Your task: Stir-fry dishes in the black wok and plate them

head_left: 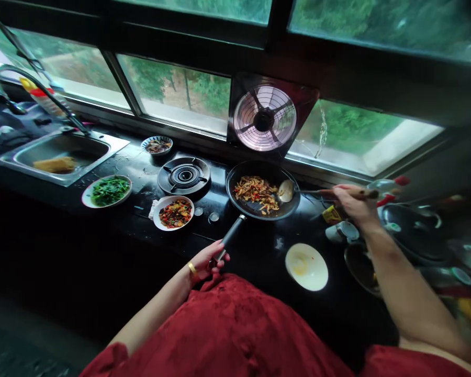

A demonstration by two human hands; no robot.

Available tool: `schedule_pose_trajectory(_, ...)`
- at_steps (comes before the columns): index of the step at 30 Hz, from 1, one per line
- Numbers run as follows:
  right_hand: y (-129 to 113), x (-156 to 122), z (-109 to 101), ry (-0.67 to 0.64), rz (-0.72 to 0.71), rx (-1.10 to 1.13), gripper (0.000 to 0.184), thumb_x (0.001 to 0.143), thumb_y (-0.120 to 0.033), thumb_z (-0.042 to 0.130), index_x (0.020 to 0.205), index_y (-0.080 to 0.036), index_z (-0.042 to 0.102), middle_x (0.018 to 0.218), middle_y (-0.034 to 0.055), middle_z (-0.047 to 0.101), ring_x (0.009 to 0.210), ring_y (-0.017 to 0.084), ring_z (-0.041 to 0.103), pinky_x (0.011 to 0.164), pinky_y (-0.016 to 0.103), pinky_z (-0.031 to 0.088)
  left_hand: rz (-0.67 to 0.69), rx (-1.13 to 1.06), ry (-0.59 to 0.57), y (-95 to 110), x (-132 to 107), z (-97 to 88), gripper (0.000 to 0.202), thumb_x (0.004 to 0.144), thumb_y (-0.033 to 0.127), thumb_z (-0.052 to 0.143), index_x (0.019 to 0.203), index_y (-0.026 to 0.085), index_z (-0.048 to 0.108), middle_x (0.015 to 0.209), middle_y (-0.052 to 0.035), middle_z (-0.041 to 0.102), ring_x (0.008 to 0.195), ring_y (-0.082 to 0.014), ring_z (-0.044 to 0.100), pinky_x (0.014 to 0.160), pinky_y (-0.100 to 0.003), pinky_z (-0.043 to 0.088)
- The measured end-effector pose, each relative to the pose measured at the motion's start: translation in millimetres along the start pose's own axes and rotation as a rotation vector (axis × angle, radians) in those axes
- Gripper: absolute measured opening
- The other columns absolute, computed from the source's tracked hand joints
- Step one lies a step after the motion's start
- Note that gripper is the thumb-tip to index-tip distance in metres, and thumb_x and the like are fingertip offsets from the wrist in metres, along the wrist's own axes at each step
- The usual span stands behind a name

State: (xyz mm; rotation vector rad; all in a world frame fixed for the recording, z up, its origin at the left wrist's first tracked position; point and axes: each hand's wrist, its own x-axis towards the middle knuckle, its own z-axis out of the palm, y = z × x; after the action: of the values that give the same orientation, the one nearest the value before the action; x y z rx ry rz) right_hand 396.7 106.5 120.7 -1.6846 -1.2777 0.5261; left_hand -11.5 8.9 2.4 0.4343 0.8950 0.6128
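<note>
The left hand (211, 256) is closed around the outer end of the pan handle (232, 234), fingers curled under the grip. The handle runs forward from this hand to the frying pan (284, 210), so the pan body lies ahead of the hand and slightly to its right. On the bench (255, 246), to the right of the handle, is a shallow white dish (313, 273) with a yellowish smear. Left of the handle stands a white bowl (157, 220) of mixed food; farther left, a plate (87, 197) of chopped greens.

The cooked food (255, 191) lies inside the pan, mostly left of centre. The ladle (286, 191) has its head in the pan, at the right edge of the food. The right hand (355, 203) is outside the pan—to its right—and closed around the ladle's wooden handle. Beyond the white bowl is a gas burner (187, 175); a fan (265, 119) is mounted behind the pan.
</note>
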Motion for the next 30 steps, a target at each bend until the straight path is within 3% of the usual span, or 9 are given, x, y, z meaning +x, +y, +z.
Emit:
schedule_pose_trajectory(2, 5.7, 17.8, 9.8, 0.095, 0.147, 0.163, 0.024, 0.068, -0.044, 0.064, 0.081, -0.025, 0.058, 0.075, 0.0042, 0.065, 0.067, 0.021, 0.063, 0.068, 0.041, 0.057, -0.003, 0.004, -0.048, 0.7, 0.2, -0.5, 0.045, 0.081, 0.039, 0.058, 0.118, 0.021, 0.04, 0.07, -0.0006, 0.057, 0.043, -0.0052, 0.046, 0.033, -0.01, 0.023)
schedule_pose_trajectory(5, 22.3, 28.2, 51.6, 0.071, 0.305, 0.392, 0.022, 0.065, -0.038, 0.063, 0.073, -0.023, 0.05, 0.065, -0.0004, 0.061, 0.058, 0.016, 0.063, 0.056, 0.032, 0.057, -0.004, 0.021, -0.066, 1.9, -1.1, -0.4, 0.043, 0.083, 0.038, 0.055, 0.119, 0.022, 0.039, 0.069, -0.0001, 0.056, 0.043, -0.0049, 0.045, 0.033, -0.009, 0.024)
schedule_pose_trajectory(9, 29.4, 11.4, 81.9, -0.052, 0.319, 0.449, 0.021, 0.064, -0.034, 0.063, 0.075, -0.021, 0.052, 0.07, 0.0001, 0.065, 0.069, 0.018, 0.066, 0.068, 0.034, 0.058, -0.013, 0.038, -0.056, 2.8, -0.2, -0.1, 0.04, 0.086, 0.035, 0.05, 0.122, 0.022, 0.037, 0.068, -0.0001, 0.056, 0.043, -0.0055, 0.046, 0.033, -0.01, 0.026)
schedule_pose_trajectory(11, 16.8, -6.3, 68.7, -0.114, 0.245, 0.433, 0.022, 0.063, -0.033, 0.066, 0.079, -0.021, 0.057, 0.077, 0.0006, 0.068, 0.077, 0.018, 0.067, 0.08, 0.037, 0.056, -0.01, 0.041, -0.056, 2.1, 1.2, -0.6, 0.041, 0.086, 0.034, 0.049, 0.123, 0.022, 0.036, 0.068, -0.0002, 0.056, 0.042, -0.0058, 0.046, 0.032, -0.01, 0.027)
schedule_pose_trajectory(14, -20.1, -38.7, 25.5, -0.293, -0.062, 0.218, 0.023, 0.067, -0.032, 0.068, 0.088, -0.023, 0.065, 0.099, 0.0027, 0.068, 0.095, 0.021, 0.064, 0.096, 0.041, 0.048, 0.006, 0.033, -0.07, -0.1, 2.6, -1.8, 0.044, 0.086, 0.035, 0.05, 0.125, 0.021, 0.035, 0.068, -0.0002, 0.056, 0.042, -0.0062, 0.046, 0.033, -0.011, 0.028)
schedule_pose_trajectory(18, -65.1, -76.3, -22.7, -0.524, -0.328, -0.087, 0.023, 0.072, -0.031, 0.067, 0.095, -0.028, 0.069, 0.117, 0.0025, 0.061, 0.11, 0.025, 0.057, 0.1, 0.043, 0.045, 0.024, 0.017, -0.095, -1.8, 2.7, -2.9, 0.049, 0.083, 0.038, 0.056, 0.124, 0.021, 0.036, 0.069, 0.0002, 0.056, 0.043, -0.0055, 0.047, 0.033, -0.011, 0.027)
schedule_pose_trajectory(22, -68.2, -87.9, -14.3, -0.648, -0.365, -0.192, 0.024, 0.073, -0.031, 0.065, 0.097, -0.03, 0.068, 0.119, 0.0011, 0.06, 0.109, 0.024, 0.057, 0.098, 0.039, 0.047, 0.024, 0.025, -0.084, -1.2, 2.3, -3.3, 0.051, 0.081, 0.039, 0.058, 0.124, 0.021, 0.037, 0.068, 0.0011, 0.054, 0.042, -0.0052, 0.046, 0.033, -0.011, 0.027)
schedule_pose_trajectory(26, -60.2, -65.9, 9.3, -0.455, -0.361, -0.193, 0.022, 0.075, -0.036, 0.062, 0.094, -0.026, 0.067, 0.108, 0.0034, 0.065, 0.098, 0.025, 0.062, 0.092, 0.042, 0.051, 0.016, 0.034, -0.074, -0.9, 2.4, -3.8, 0.052, 0.08, 0.04, 0.059, 0.124, 0.022, 0.037, 0.068, 0.0017, 0.053, 0.042, -0.005, 0.046, 0.033, -0.011, 0.027)
schedule_pose_trajectory(30, -61.9, -26.5, 8.0, -0.165, -0.156, -0.26, 0.021, 0.072, -0.04, 0.064, 0.085, -0.024, 0.067, 0.083, 0.0049, 0.069, 0.077, 0.027, 0.066, 0.073, 0.044, 0.056, 0.022, 0.049, -0.084, -1.3, 2.9, -4.4, 0.052, 0.08, 0.041, 0.058, 0.124, 0.022, 0.038, 0.068, 0.0018, 0.053, 0.042, -0.0046, 0.046, 0.033, -0.01, 0.026)
